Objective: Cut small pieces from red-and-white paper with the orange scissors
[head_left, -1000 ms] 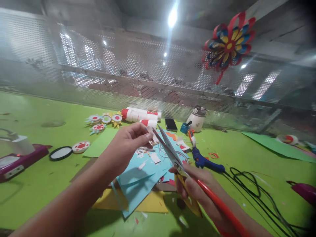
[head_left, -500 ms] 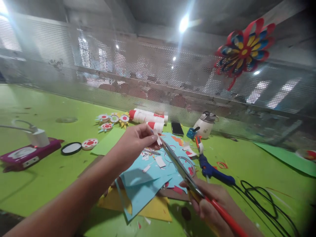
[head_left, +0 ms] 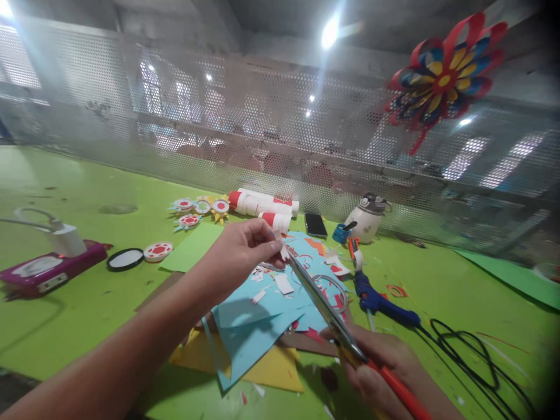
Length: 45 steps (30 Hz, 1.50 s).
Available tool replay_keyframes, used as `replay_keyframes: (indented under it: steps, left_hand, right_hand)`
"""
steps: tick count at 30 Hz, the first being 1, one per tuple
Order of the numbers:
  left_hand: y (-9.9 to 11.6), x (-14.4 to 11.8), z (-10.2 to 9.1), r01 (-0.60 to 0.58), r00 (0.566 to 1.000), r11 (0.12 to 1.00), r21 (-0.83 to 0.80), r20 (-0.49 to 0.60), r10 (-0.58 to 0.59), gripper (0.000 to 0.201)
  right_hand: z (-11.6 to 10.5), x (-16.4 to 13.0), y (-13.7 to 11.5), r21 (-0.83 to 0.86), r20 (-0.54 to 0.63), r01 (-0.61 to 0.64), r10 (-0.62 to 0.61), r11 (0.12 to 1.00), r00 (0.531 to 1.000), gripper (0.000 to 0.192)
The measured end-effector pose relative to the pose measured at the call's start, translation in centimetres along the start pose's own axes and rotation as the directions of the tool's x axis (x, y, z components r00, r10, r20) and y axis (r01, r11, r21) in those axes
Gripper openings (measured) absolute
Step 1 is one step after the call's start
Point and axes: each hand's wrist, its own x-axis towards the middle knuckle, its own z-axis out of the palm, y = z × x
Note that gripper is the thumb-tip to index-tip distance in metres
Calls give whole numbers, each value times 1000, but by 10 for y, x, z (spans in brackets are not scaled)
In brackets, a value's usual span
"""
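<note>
Between the thumb and fingers of my left hand (head_left: 247,248) is a small piece of white paper (head_left: 283,249), held up over the pile. My right hand (head_left: 371,361) grips the red handle of long scissors (head_left: 324,300). Their blades slant up and left, and the tips meet the edge of the white piece. Below lie light blue paper sheets (head_left: 258,344) strewn with white and red scraps. A loose white scrap (head_left: 284,284) rests on the blue paper. Yellow paper (head_left: 277,370) sticks out underneath.
A blue glue gun (head_left: 385,306) with a black cord lies right. Behind are white-and-red paper tubes (head_left: 262,204), a phone (head_left: 315,224), a blue jar (head_left: 341,233) and a white flask (head_left: 366,219). At left sit a purple power strip (head_left: 52,271) and several decorated discs (head_left: 158,251).
Both hands stay nearly in place, with the scissor tips still at the white paper. The view has shifted slightly, so the hanging paper flower appears further right and higher.
</note>
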Motion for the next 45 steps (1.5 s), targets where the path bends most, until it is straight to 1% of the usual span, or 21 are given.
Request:
replay_keyframes:
  steps: [5, 8, 12, 15, 24, 27, 29, 33, 34, 35, 37, 40, 42, 45]
  left_hand:
    - [-1, 1, -1, -9, 1000, 1000, 9, 14, 9, 11]
    - [-1, 1, -2, -13, 1000, 1000, 22, 21, 13, 11]
    - [-1, 1, -2, -14, 1000, 1000, 25, 24, 13, 12]
    - [-1, 1, -1, -10, 1000, 1000, 27, 25, 9, 12]
    - [-2, 2, -3, -11, 999, 999, 38, 45, 10, 10]
    - [-1, 1, -3, -13, 999, 999, 43, 50, 11, 11]
    - [-1, 1, -3, -18, 998, 999, 40, 55, 16, 11]
    - [-1, 2, -3, -23, 998, 1000, 20, 61, 22, 11]
    - [-1, 2, -3, -20, 998, 1000, 19, 62, 19, 11]
    - [-1, 2, -3, -17, 998, 1000, 20, 62, 16, 11]
    - [0, 2, -3, -14, 998, 1000, 24, 62, 12, 11]
    - [0, 1, -3, -12, 998, 1000, 27, 60, 11, 11]
    - [1, 1, -3, -5, 998, 999, 33, 58, 3, 11]
    - [1, 0, -3, 4, 999, 999, 49, 52, -7, 12]
  right_hand:
    - [-1, 3, -2, 15, 47, -26, 26, 1000, 999, 37]
    - [-1, 5, -4, 58, 65, -42, 38, 997, 997, 36]
    - [1, 5, -6, 89, 15, -40, 39, 995, 999, 32]
    - [1, 5, -8, 76, -13, -51, 52, 996, 999, 34]
    - [0, 5, -13, 39, -7, -51, 51, 998, 999, 40]
    - [1, 0, -10, 13, -41, -81, 82, 997, 996, 39]
    - [2, -4, -7, 19, -43, -99, 100, 995, 994, 41]
    - [3, -7, -2, -22, -89, -115, 112, 993, 990, 43]
    - [3, -6, -3, -21, -76, -112, 110, 994, 991, 44]
    - [3, -5, -4, 8, -33, -99, 99, 995, 995, 46]
    - [3, -1, -9, 51, 0, -84, 84, 995, 996, 48]
    - [3, 4, -14, 94, -14, -72, 74, 993, 997, 44]
    - [3, 5, -15, 113, 6, -60, 60, 992, 998, 42]
    - [2, 5, -14, 96, 16, -55, 54, 994, 998, 42]
